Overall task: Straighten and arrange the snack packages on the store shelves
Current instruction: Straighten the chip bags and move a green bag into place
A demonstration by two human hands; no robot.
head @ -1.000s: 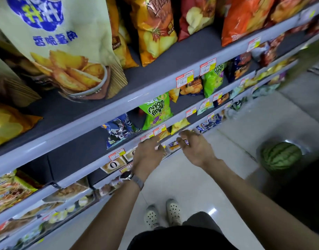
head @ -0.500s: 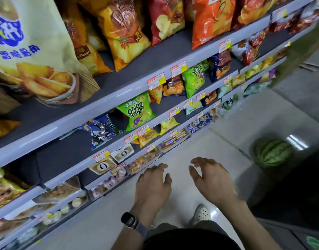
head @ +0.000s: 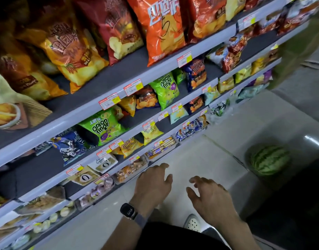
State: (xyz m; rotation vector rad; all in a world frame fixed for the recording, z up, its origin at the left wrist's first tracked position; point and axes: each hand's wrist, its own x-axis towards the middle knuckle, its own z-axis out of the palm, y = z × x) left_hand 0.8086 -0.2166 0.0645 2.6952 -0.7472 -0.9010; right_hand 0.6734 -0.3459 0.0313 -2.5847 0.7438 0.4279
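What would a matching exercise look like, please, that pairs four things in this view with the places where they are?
Things: 1 watermelon; 2 orange chip bag; 3 smartwatch; 4 nearer onion rings bag.
Places: A second shelf down; B wrist of the left hand; C floor; D top shelf in view.
Pairs: 1-C, 2-D, 3-B, 4-A.

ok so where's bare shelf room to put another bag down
Widest bare patch: the second shelf, left of the blue bag. The top shelf has a bare front strip before the dark red chip bag. The lowest shelves by the left hand are packed with small packs.
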